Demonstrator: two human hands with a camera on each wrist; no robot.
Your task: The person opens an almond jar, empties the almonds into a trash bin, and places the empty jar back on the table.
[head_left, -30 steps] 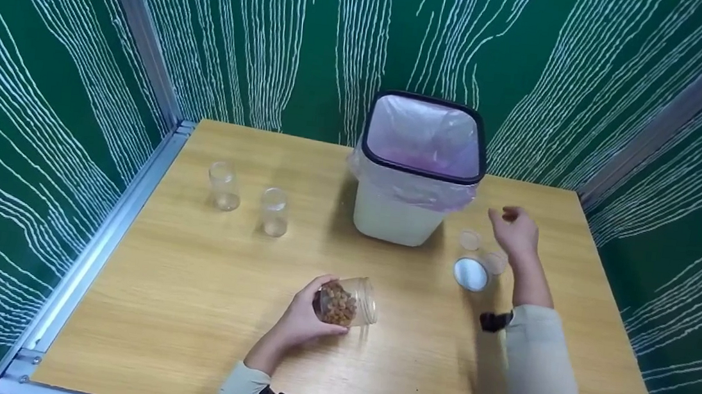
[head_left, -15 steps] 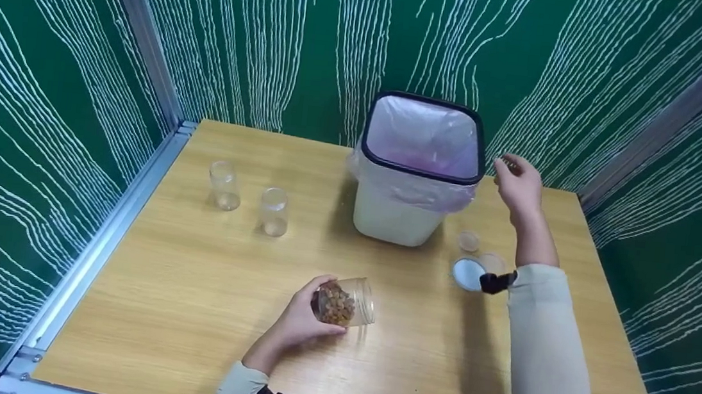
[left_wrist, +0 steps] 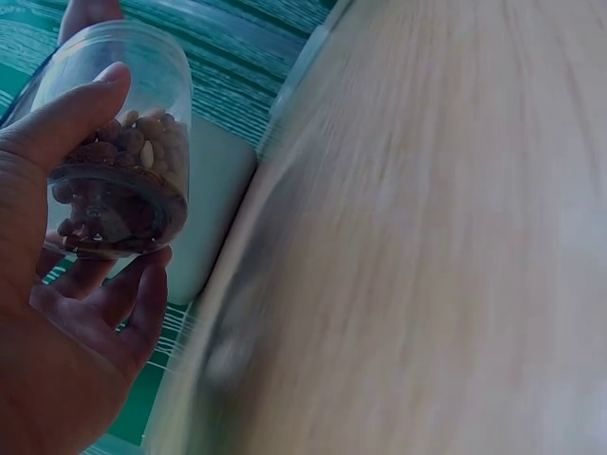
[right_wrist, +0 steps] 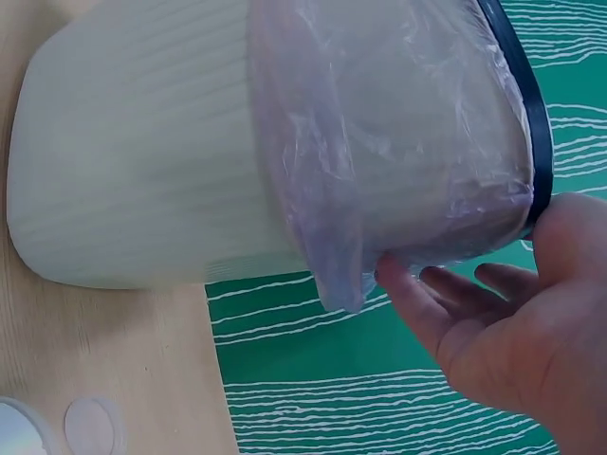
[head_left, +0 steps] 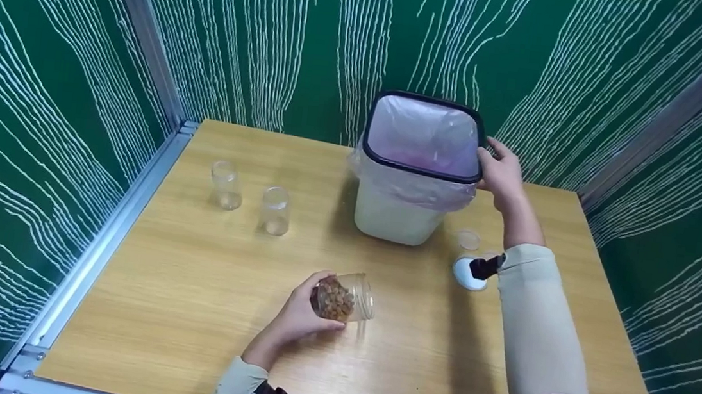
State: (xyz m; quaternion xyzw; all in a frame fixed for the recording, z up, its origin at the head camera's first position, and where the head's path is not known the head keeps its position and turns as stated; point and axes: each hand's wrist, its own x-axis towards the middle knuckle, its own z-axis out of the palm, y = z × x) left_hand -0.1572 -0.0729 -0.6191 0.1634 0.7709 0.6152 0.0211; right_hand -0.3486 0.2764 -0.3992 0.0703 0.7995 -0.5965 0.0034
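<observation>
In the head view my left hand (head_left: 300,311) grips a clear jar (head_left: 362,296) around its base end. The jar lies tilted on its side above the table, its mouth facing right. Small brown pieces, like raisins or nuts, fill its lower part (left_wrist: 142,142). My right hand (head_left: 501,176) is at the right side of a white trash bin (head_left: 394,217). Its thumb meets the black rim (right_wrist: 533,114). Below the rim, the fingertips (right_wrist: 391,270) touch the pinkish bin liner (right_wrist: 322,190), loosely bent rather than closed around it.
Two clear upright containers (head_left: 225,188) (head_left: 275,212) stand left of the bin on the wooden table (head_left: 198,311). A white round lid (head_left: 463,272) and a clear lid (head_left: 468,239) lie right of it. Green walls with white lines surround the table.
My right hand has moved away from the lids, up beside the bin, then left onto its rim. My left hand holds the jar in nearly the same place.
</observation>
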